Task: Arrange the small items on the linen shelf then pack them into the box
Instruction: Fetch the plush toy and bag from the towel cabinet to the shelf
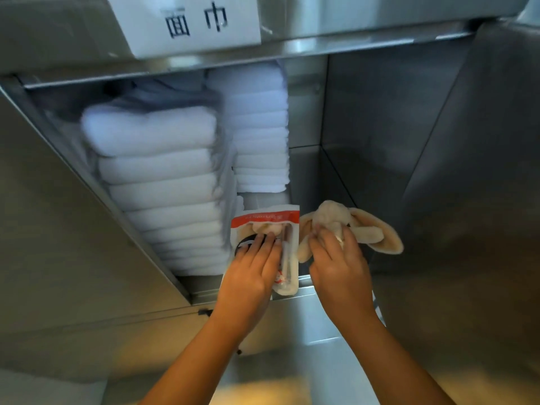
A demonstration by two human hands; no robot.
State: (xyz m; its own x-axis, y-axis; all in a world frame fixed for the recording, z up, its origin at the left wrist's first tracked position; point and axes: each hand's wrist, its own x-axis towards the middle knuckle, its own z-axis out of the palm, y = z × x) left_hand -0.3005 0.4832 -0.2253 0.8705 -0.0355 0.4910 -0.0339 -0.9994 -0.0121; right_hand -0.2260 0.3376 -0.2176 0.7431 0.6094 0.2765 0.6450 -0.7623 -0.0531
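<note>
A clear plastic packet [287, 226] with a red top band lies at the front of the steel linen shelf [315, 171], beside the towel stacks. My left hand [251, 270] rests flat on it, fingers spread over a dark round item inside. To its right sits a beige plush rabbit [371, 226] with long floppy ears. My right hand [339, 264] grips the rabbit's body, fingers curled around it. No box is in view.
Two stacks of folded white towels [163, 182] fill the shelf's left half. The right half of the shelf is bare steel with a side wall [438, 141]. A white label with two characters [187, 21] hangs above the opening.
</note>
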